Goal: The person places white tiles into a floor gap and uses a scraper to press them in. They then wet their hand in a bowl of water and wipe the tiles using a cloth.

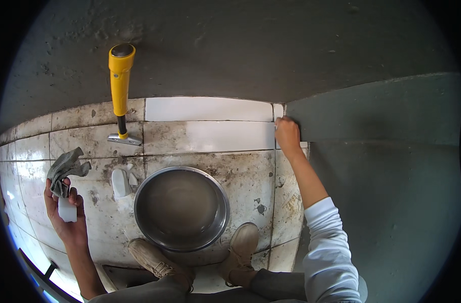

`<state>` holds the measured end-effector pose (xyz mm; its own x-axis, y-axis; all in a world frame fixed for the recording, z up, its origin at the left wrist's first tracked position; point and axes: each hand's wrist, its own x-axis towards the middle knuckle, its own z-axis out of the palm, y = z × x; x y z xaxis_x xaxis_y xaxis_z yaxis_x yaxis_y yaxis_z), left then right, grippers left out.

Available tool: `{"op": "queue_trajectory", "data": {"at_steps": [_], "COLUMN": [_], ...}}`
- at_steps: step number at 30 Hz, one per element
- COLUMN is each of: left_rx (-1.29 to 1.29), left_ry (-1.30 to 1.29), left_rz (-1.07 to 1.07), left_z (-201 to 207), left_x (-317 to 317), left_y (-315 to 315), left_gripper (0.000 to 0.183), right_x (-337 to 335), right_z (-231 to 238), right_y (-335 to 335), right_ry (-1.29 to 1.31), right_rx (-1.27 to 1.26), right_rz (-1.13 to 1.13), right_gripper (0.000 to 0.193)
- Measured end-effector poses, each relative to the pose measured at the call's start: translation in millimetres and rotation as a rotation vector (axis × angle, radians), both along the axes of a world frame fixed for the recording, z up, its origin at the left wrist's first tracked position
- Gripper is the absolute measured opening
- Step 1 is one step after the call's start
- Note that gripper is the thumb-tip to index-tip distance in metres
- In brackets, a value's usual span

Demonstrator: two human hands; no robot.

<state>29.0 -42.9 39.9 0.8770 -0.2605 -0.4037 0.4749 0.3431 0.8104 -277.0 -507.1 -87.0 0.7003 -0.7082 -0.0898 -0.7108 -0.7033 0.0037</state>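
My left hand (73,226) is raised at the left, palm up, with its fingers curled round a crumpled grey cloth (65,167) and a white block (67,210) that looks like a sponge. At the far right corner my right hand (288,134) is closed and pressed to the tiles beside the dark wall. A sliver of white shows at its fingertips, too little to name. Just left of it lie a bright white tile strip (210,109) along the wall and a part-white, part-stained tile (230,136).
A metal basin (224,204) of cloudy water stands before my shoes (243,242). Left of it lie a white block (120,183) and small white pieces (133,179). A yellow-handled scraper (120,83) stands upright on the stained tiles. Dark walls (382,108) rise ahead and right.
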Motion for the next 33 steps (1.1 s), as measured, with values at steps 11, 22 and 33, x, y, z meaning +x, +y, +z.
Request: {"op": "queue_trajectory", "data": {"at_steps": [11, 22, 33], "left_rx": [0.011, 0.002, 0.018], "left_ry": [0.051, 0.022, 0.028], "left_rz": [-0.036, -0.101, -0.061], "left_z": [-7.9, -16.8, -12.6], "left_x": [1.8, 5.1, -1.5], "left_y": [-14.3, -12.3, -18.2], "left_gripper": [0.023, 0.024, 0.025], "right_x": [-85.7, -124.3, -132.0], "right_z": [6.6, 10.1, 10.0], "right_y": [57.5, 44.9, 16.9], "right_ry": [-0.034, 0.066, 0.282], "right_rx": [-0.148, -0.148, -0.218], "right_rz": [0.262, 0.115, -0.073], "right_gripper": [0.044, 0.052, 0.045]}}
